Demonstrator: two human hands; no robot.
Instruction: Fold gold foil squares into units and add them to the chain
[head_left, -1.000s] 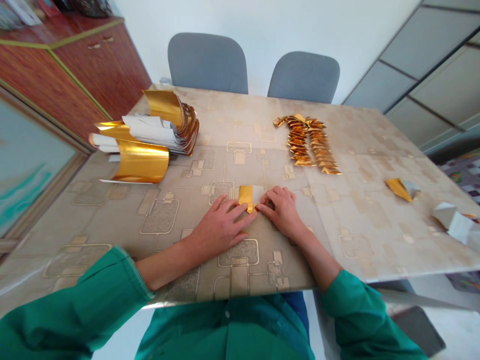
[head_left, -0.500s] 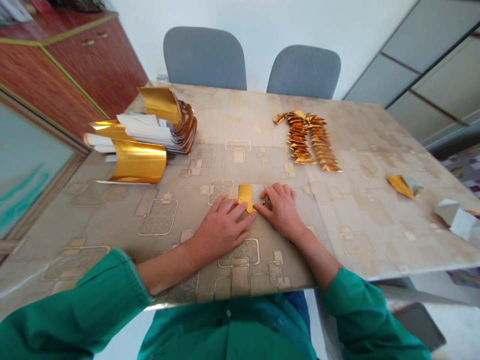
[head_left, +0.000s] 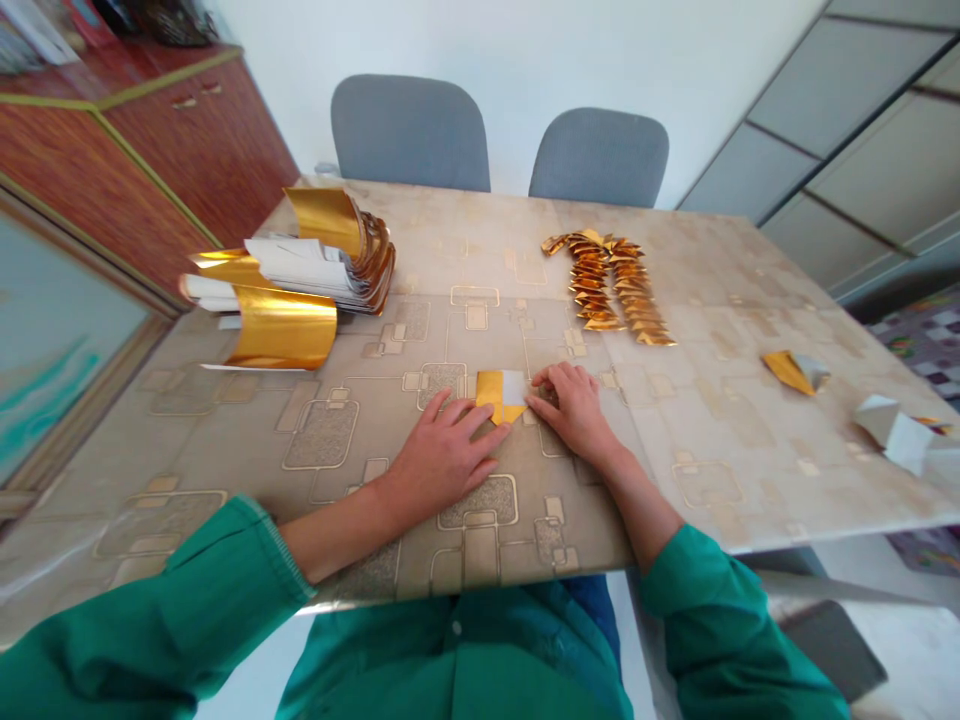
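A small partly folded piece of gold paper point(head_left: 490, 388) with a white patch on its right half lies on the table in front of me. Its lower edge comes to a gold point. My left hand point(head_left: 442, 455) rests flat at its lower left, fingers stretched and apart, fingertips touching the gold. Curled at the right edge of the paper is my right hand point(head_left: 574, 410), with thumb and forefinger closed at the corner. Its other fingers are bent under and partly hidden.
Stacked gold-and-white paper sheets point(head_left: 300, 280) lie curled at the back left. Two rows of folded gold pieces point(head_left: 615, 285) stand at the back right. Loose folded papers point(head_left: 791, 372) lie at the far right. Two grey chairs point(head_left: 409, 130) stand behind the patterned table point(head_left: 697, 420).
My right hand has shifted slightly right, off the middle of the paper, so its white patch and gold lower flap now show. My left hand has stayed in place.
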